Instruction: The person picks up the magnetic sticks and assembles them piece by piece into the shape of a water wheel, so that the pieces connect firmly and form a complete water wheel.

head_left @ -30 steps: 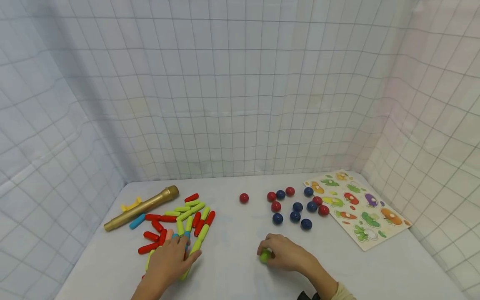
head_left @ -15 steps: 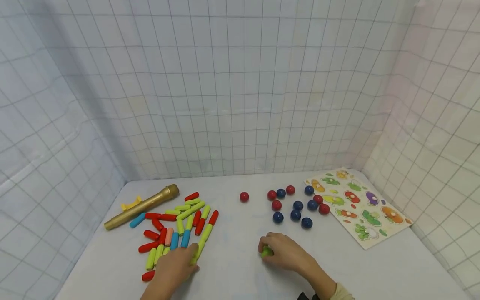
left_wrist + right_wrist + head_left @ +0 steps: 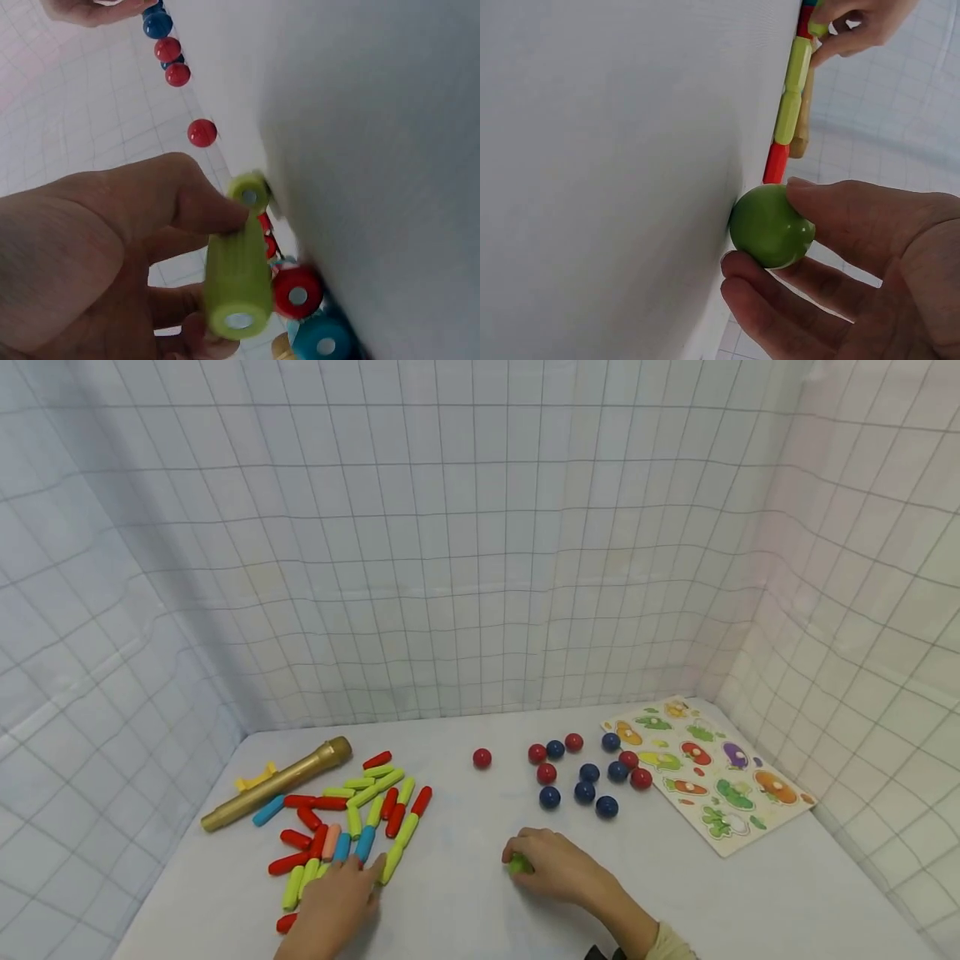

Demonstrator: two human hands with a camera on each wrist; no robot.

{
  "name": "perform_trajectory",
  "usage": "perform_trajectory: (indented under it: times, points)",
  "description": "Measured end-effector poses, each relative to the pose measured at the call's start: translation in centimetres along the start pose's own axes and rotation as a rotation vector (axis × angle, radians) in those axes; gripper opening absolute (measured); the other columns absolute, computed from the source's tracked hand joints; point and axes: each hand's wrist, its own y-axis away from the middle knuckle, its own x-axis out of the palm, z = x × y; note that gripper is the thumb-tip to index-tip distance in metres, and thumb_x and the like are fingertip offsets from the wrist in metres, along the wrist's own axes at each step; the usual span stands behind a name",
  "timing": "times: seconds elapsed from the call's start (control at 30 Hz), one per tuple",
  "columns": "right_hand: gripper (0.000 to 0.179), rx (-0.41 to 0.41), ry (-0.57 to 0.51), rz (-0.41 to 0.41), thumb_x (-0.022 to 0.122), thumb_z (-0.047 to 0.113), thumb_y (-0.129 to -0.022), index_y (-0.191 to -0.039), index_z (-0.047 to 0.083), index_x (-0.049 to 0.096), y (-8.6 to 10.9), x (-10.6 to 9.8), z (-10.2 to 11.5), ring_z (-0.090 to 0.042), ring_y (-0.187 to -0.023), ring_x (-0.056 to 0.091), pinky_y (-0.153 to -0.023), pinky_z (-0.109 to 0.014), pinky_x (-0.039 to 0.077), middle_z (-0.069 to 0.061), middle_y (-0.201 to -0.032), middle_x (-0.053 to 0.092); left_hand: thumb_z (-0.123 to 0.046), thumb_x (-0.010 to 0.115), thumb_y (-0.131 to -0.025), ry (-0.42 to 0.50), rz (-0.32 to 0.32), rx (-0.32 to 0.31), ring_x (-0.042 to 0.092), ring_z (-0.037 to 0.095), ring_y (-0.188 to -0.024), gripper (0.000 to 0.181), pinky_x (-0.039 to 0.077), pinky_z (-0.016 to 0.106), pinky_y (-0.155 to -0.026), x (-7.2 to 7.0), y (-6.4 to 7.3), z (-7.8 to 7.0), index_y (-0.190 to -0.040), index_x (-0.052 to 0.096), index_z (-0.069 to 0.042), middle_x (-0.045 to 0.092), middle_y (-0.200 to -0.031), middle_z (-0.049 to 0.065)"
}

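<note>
My left hand [image 3: 337, 902] is at the near side of a spread of short coloured rods. In the left wrist view its thumb and fingers pinch a yellow-green magnetic rod [image 3: 238, 281] with a silvery disc in its end. Another yellow-green rod [image 3: 248, 193], a red rod [image 3: 298, 292] and a blue rod [image 3: 322, 337] lie just beyond. My right hand [image 3: 552, 865] holds a glossy green ball [image 3: 771, 226] between thumb and fingertips, low over the white table. From the head view, the fingers cover most of that ball.
Several red balls [image 3: 547, 773] and dark blue balls [image 3: 607, 807] lie scattered at the back right. Beside them is a board with vegetable pictures [image 3: 712, 768]. A gold microphone-shaped stick [image 3: 277, 782] and a yellow piece [image 3: 256, 776] lie back left. Gridded white cloth [image 3: 480, 552] walls the table.
My left hand has drawn back toward the near edge, uncovering blue, pink and green rods. The right hand keeps its hold on the green ball, nearly still. The head view has shifted slightly.
</note>
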Motion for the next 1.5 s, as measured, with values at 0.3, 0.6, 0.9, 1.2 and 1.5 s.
perform_trajectory:
  times: [0.3,0.6,0.9,1.2,1.5]
  points:
    - [0.021,0.047,-0.045,0.034,0.073,0.015,-0.083,-0.104,0.016,0.071,0.4,0.3,0.1,-0.003,-0.076,0.048,-0.069,-0.019,0.045,0.009,-0.092,0.061,-0.024,0.085,-0.072,0.181,-0.141,0.090,0.050,0.014,-0.069,0.027,0.054,0.032,-0.067,-3.0,1.3,-2.0,-0.093,0.075,-0.010,0.060,-0.072,-0.004]
    - [0.027,0.002,-0.063,0.027,0.077,0.014,-0.080,-0.106,0.018,0.071,-0.5,0.5,1.3,-0.002,-0.077,0.049,-0.068,-0.018,0.045,0.011,-0.088,0.061,-0.017,0.082,-0.077,0.243,-0.009,0.245,0.053,0.011,-0.063,0.015,0.054,0.028,-0.067,-3.6,0.3,-6.8,-0.086,0.077,-0.007,0.066,-0.070,-0.003]
    - [0.021,0.021,-0.123,0.028,0.078,0.012,-0.078,-0.096,0.017,0.069,-1.1,1.5,2.5,-0.002,-0.074,0.053,-0.069,-0.019,0.048,0.012,-0.085,0.065,-0.012,0.079,-0.076,0.187,0.024,0.305,0.040,0.009,-0.054,0.015,0.039,0.023,-0.054,-1.4,0.2,-9.2,-0.067,0.069,-0.009,0.049,-0.056,-0.006]
    - [0.023,-0.011,-0.166,0.053,0.079,0.012,-0.077,-0.097,0.017,0.070,-0.7,1.7,2.7,0.001,-0.070,0.055,-0.066,-0.015,0.049,0.012,-0.088,0.066,-0.010,0.075,-0.080,0.237,-0.039,0.334,0.034,0.008,-0.053,0.018,0.032,0.022,-0.053,-0.8,0.1,-9.7,-0.064,0.065,-0.009,0.040,-0.056,-0.007]
    - [0.025,-0.050,-0.118,0.029,0.079,0.011,-0.076,-0.099,0.015,0.071,-0.6,1.3,2.9,0.001,-0.070,0.055,-0.065,-0.015,0.048,0.011,-0.088,0.067,-0.012,0.077,-0.079,0.226,-0.036,0.332,0.034,0.007,-0.054,0.021,0.031,0.020,-0.052,-0.6,-0.1,-10.2,-0.064,0.062,-0.009,0.038,-0.057,-0.007]
